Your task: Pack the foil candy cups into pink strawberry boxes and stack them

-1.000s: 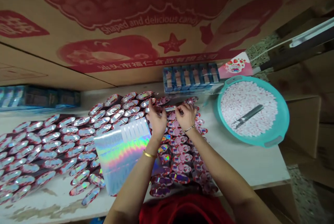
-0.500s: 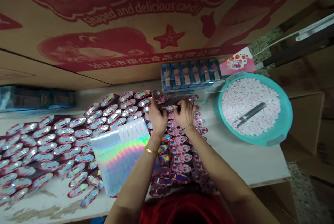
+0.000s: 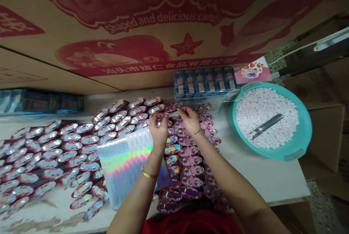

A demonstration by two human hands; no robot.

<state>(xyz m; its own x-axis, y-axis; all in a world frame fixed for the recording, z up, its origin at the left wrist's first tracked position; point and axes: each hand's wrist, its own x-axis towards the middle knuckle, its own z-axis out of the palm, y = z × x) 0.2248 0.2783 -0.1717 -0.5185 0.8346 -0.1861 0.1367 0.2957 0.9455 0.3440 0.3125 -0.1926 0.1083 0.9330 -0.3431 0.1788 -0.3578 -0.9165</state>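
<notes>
My left hand [image 3: 159, 131] and my right hand [image 3: 189, 119] are close together over the rows of small oval packs. Between their fingertips is a small shiny strip-like piece [image 3: 173, 115], pinched from both sides and too small to make out fully. A silvery holographic sheet [image 3: 122, 161] lies on the packs under my left forearm. Many oval packs with shiny tops [image 3: 70, 137] stand to the left. Below my right hand are red-and-white oval packs with pink round pieces [image 3: 191, 160].
A turquoise basin [image 3: 305, 128] of small white and pink pellets, with a dark scoop-like tool [image 3: 267, 126] in it, stands at the right. Blue packs [image 3: 205, 83] line the back, before a big printed carton [image 3: 141, 54]. More blue boxes [image 3: 40, 101] are at left.
The view has shifted slightly. My left hand has turned inward and moved a little left, and its fingers and those of my right hand now meet at the small shiny piece.
</notes>
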